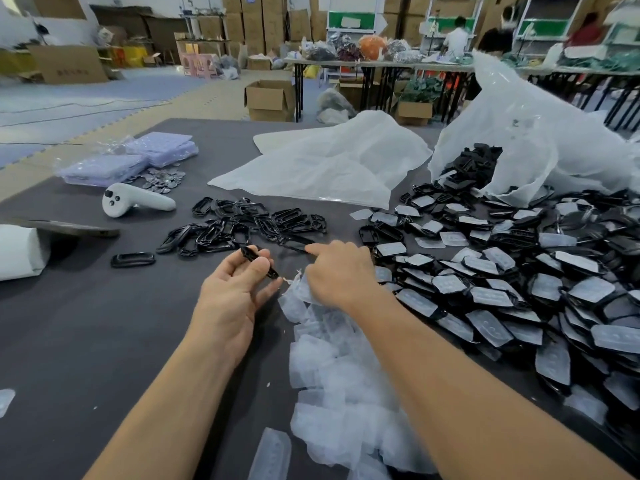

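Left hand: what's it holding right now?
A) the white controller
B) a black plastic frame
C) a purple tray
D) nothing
B: the left hand pinches a black plastic frame between thumb and fingers, while the white controller lies apart from it, farther left on the table.

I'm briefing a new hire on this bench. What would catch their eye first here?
Most likely the big heap of film-covered black frames spilling from a plastic bag on the right. Then the left hand at centre, pinching one bare black frame, with loose translucent films piled beside it.
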`<action>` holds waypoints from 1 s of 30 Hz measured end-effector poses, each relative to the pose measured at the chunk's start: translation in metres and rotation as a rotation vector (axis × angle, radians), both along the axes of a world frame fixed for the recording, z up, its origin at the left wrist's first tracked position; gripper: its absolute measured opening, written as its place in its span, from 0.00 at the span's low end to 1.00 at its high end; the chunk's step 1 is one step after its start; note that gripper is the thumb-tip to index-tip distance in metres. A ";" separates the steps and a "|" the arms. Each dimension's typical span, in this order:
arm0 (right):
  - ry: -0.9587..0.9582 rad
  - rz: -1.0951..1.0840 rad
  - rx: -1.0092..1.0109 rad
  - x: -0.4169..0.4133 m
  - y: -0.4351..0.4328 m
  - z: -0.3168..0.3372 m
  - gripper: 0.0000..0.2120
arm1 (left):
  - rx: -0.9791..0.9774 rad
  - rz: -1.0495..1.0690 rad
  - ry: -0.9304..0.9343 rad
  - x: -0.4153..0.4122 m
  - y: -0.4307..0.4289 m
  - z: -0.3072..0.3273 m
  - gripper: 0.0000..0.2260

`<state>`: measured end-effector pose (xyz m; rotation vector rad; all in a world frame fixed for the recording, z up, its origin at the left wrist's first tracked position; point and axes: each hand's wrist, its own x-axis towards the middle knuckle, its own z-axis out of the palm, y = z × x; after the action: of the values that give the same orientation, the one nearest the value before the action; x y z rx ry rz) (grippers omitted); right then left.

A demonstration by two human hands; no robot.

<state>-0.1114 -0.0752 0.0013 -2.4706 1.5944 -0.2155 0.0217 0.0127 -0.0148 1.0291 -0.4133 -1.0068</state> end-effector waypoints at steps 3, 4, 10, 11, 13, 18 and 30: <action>-0.073 0.020 -0.082 -0.010 0.005 0.000 0.18 | -0.005 -0.018 -0.067 -0.009 -0.007 -0.001 0.03; -0.056 0.026 -0.122 -0.015 0.008 0.002 0.15 | -0.007 -0.029 -0.105 -0.015 -0.009 -0.001 0.03; 0.113 -0.013 -0.161 -0.057 0.019 0.009 0.17 | -0.032 -0.066 -0.190 -0.048 -0.024 0.006 0.05; 0.031 -0.001 -0.095 -0.062 0.020 0.011 0.19 | -0.036 -0.068 -0.152 -0.051 -0.026 0.009 0.07; -0.198 0.003 0.021 -0.071 0.017 0.017 0.26 | -0.045 -0.072 -0.072 -0.054 -0.029 0.012 0.07; -0.247 -0.206 -0.034 -0.107 -0.025 0.029 0.30 | -0.039 -0.211 -0.023 -0.056 -0.029 0.010 0.06; -0.252 -0.194 -0.003 -0.097 -0.089 0.043 0.17 | 0.003 -0.223 -0.041 -0.028 -0.012 0.011 0.08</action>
<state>-0.2084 -0.1639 0.0440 -2.1856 1.7187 -0.5354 -0.0066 0.0008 -0.0039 1.0235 -0.5701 -1.1864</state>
